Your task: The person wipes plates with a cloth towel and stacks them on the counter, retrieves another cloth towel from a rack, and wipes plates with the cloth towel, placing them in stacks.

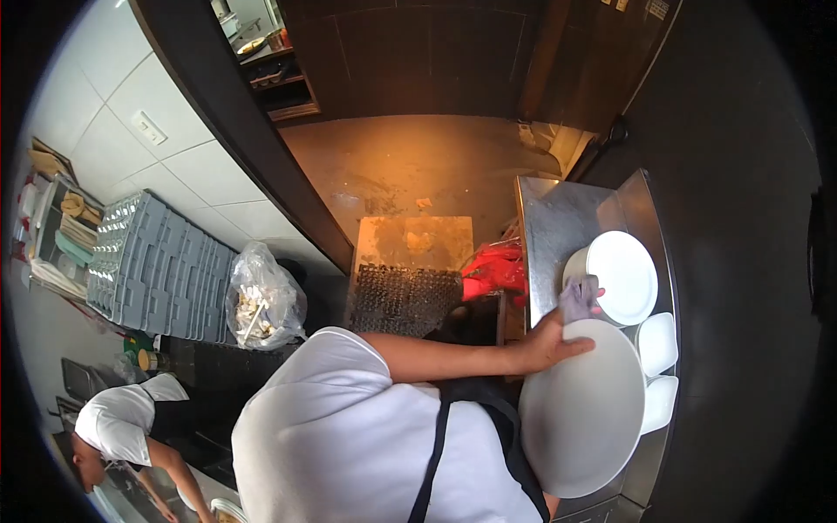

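Observation:
My left hand (554, 343) comes in from the left, closed round a crumpled grey cloth (577, 299) at the upper rim of a large white oval plate (584, 414). Its thumb lies on the plate's face. The plate is tilted and covers part of the steel counter's edge. Only a sliver of my right forearm shows below the plate; my right hand is out of sight. Just beyond the cloth, a stack of round white plates (623, 277) stands on the steel counter (554, 213), with small square white dishes (656, 344) beside it.
Red material (495, 268) hangs near a dark perforated mat (405, 296) on the floor. Grey racks (161, 266) and a clear bag of waste (261, 309) stand at the left. A co-worker in a white shirt (118, 420) bends over at the lower left. A dark wall borders the counter.

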`<state>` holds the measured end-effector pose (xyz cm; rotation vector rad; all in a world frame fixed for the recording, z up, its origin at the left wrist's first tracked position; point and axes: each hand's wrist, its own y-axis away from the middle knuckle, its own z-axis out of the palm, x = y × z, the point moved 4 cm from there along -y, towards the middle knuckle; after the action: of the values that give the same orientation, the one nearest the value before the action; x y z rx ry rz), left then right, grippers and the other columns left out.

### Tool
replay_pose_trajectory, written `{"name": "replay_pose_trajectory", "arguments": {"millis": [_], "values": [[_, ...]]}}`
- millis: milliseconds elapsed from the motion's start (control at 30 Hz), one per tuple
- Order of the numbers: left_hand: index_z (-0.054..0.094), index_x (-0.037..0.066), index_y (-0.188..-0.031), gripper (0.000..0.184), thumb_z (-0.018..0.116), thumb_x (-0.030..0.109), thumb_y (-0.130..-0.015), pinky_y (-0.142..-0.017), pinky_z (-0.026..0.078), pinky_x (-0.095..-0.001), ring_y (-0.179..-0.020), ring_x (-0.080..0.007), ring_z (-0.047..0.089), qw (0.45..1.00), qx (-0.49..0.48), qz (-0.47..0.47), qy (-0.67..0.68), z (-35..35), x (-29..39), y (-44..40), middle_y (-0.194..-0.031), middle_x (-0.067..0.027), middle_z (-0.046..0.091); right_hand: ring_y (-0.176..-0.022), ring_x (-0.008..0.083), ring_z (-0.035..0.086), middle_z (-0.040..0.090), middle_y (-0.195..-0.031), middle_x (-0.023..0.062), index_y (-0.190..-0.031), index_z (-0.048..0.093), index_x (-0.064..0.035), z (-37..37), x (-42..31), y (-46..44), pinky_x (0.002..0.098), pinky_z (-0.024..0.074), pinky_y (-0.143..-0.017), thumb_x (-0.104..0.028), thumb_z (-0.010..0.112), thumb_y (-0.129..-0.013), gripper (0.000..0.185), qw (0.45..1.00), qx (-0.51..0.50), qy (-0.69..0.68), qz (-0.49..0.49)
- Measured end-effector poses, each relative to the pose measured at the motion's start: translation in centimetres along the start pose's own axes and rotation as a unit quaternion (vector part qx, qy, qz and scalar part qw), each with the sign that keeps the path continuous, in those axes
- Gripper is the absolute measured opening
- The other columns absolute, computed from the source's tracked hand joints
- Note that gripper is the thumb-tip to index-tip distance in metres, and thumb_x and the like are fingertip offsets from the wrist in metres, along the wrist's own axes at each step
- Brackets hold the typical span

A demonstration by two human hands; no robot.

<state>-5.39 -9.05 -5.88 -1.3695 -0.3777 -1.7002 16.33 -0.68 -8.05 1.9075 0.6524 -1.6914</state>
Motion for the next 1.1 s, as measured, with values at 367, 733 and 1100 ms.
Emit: {"name": "replay_pose_trajectory", "arguments": {"millis": [367, 733, 1100], "values": [[0.057, 0.002, -0.136, 0.042, 0.063, 0.018, -0.097, -0.107, 0.046, -0.0369, -0.127, -0.0241, 0.058, 0.993, -0.072, 0.087, -0.017, -0.9, 2.5, -1.0, -0.137, -0.0148, 0.060, -0.130, 0.0278, 0.048, 0.051, -0.140, 0.0185, -0.136, 0.052, 0.0037, -3.7, 1.1, 1.2, 0.0415, 0.0355, -0.111, -0.034, 0.048, -0.100, 0.053, 0.997, 0.044, 0.053, 0.031], [0.066, -0.001, -0.117, 0.032, 0.065, 0.026, -0.099, -0.082, 0.054, -0.0285, -0.092, -0.0113, 0.067, 0.998, 0.015, -0.060, 0.001, -3.9, -0.9, -5.4, -0.100, -0.0079, 0.073, -0.127, 0.0276, 0.050, 0.052, -0.138, 0.0179, -0.134, 0.053, 0.0034, -6.3, -1.0, -1.1, 0.0411, 0.0378, -0.109, -0.037, 0.051, -0.099, 0.054, 0.980, 0.130, 0.102, -0.114], [0.064, 0.000, -0.122, 0.041, 0.066, 0.033, -0.098, -0.090, 0.051, -0.0305, -0.102, -0.0135, 0.064, 0.983, -0.137, -0.113, -0.058, -3.6, -3.6, -6.0, -0.110, -0.0077, 0.071, -0.121, 0.0281, 0.056, 0.052, -0.138, 0.0186, -0.137, 0.049, 0.0033, -6.8, 1.3, -4.3, 0.0411, 0.0459, -0.103, -0.035, 0.053, -0.099, 0.055, 0.969, 0.200, 0.104, -0.096]]}}
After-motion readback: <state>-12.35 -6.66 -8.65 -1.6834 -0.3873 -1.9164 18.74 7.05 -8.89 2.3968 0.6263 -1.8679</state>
